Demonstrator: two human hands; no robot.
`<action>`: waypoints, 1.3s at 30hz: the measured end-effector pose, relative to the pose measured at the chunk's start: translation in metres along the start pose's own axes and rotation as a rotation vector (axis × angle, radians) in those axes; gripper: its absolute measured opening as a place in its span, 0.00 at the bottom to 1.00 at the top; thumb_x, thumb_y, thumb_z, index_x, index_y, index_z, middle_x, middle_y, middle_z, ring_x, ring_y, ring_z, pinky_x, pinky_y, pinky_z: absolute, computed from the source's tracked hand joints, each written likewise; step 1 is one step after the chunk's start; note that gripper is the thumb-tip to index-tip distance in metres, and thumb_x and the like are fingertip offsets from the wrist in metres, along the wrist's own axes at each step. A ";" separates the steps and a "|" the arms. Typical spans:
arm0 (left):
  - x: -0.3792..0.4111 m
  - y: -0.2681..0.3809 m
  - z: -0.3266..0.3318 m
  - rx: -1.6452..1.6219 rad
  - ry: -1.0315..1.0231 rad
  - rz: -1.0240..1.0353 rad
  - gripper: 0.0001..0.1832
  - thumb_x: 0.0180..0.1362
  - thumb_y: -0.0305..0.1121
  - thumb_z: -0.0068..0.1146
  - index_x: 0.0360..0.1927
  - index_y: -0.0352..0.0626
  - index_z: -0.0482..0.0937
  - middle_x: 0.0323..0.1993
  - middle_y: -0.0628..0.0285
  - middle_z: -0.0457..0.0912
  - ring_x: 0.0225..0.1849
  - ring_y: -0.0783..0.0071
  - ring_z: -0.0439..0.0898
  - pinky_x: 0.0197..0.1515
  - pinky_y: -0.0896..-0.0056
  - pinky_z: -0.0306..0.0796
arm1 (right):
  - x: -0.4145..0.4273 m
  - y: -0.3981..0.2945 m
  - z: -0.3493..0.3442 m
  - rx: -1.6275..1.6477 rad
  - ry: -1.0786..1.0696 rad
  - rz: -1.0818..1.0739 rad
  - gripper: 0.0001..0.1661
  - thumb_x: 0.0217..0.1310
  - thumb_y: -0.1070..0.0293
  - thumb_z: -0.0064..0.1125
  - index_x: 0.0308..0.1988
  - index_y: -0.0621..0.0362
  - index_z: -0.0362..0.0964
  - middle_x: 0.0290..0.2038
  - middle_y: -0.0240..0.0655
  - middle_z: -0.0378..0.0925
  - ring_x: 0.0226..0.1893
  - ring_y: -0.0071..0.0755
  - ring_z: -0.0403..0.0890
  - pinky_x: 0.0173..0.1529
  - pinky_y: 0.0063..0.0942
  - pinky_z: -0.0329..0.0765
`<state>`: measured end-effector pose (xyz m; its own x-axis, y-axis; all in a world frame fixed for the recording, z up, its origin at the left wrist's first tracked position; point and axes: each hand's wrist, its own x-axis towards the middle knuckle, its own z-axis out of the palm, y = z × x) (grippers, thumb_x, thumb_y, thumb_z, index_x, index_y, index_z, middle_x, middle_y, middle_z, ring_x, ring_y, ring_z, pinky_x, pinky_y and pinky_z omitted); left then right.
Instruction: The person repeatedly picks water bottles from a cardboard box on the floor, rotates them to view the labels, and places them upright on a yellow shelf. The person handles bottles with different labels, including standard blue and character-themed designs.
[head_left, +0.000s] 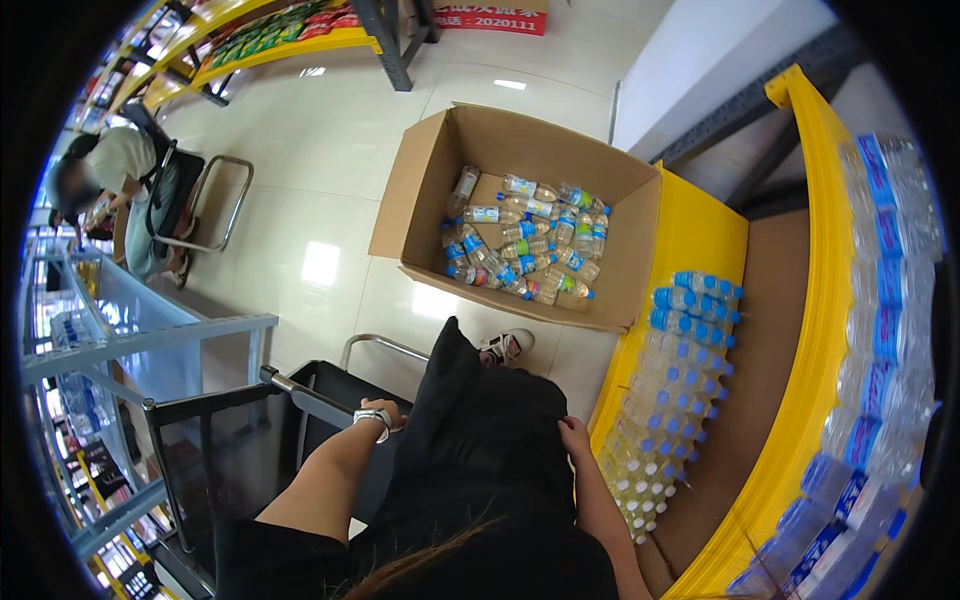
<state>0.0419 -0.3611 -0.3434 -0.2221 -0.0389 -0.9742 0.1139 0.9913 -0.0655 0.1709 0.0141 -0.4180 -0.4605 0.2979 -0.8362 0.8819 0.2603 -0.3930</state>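
Observation:
My left hand (382, 415), with a watch on the wrist, rests at the edge of a black chair or cart with a metal frame (322, 390); whether its fingers grip anything is unclear. My right hand (574, 436) hangs beside my black clothing, its fingers curled near the cloth. Beyond my feet a large open cardboard box (540, 142) stands on the floor, with many capped plastic bottles (525, 246) lying loosely in it, mostly on their sides. To the right, rows of upright bottles (667, 397) with blue and white caps stand on the lower level of a yellow shelf (690, 217).
Wrapped packs of water bottles (885, 300) fill the higher yellow shelf at right. A grey metal rack (150, 341) stands at left, and a person (135, 180) sits on a chair beyond it. Another yellow shelf (277, 56) holds packets. A white pillar (705, 67) rises behind the box.

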 end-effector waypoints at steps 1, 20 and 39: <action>0.012 0.000 0.002 -0.040 -0.012 0.016 0.23 0.49 0.50 0.43 0.39 0.44 0.76 0.41 0.55 0.75 0.46 0.60 0.72 0.52 0.56 0.55 | 0.002 -0.017 -0.007 -0.028 -0.002 -0.021 0.24 0.50 0.64 0.48 0.47 0.66 0.63 0.45 0.45 0.69 0.46 0.39 0.70 0.49 0.27 0.66; 0.221 0.066 -0.199 -0.385 0.878 -0.430 0.42 0.43 0.46 0.55 0.58 0.43 0.48 0.61 0.53 0.47 0.62 0.55 0.45 0.58 0.47 0.46 | 0.230 -0.071 -0.106 -0.315 0.492 -0.094 0.34 0.49 0.62 0.49 0.53 0.68 0.51 0.52 0.55 0.57 0.52 0.53 0.59 0.55 0.37 0.58; 0.242 -0.007 -0.164 -0.372 0.815 -0.354 0.19 0.53 0.47 0.41 0.43 0.49 0.73 0.39 0.58 0.76 0.44 0.62 0.73 0.53 0.59 0.52 | 0.243 -0.052 -0.119 -0.349 0.707 -0.170 0.09 0.48 0.69 0.52 0.30 0.62 0.65 0.29 0.52 0.72 0.32 0.55 0.73 0.37 0.41 0.69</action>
<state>-0.1712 -0.3571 -0.5433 -0.8049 -0.3835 -0.4528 -0.3725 0.9206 -0.1175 0.0010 0.1825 -0.5553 -0.6434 0.7085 -0.2900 0.7655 0.5917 -0.2530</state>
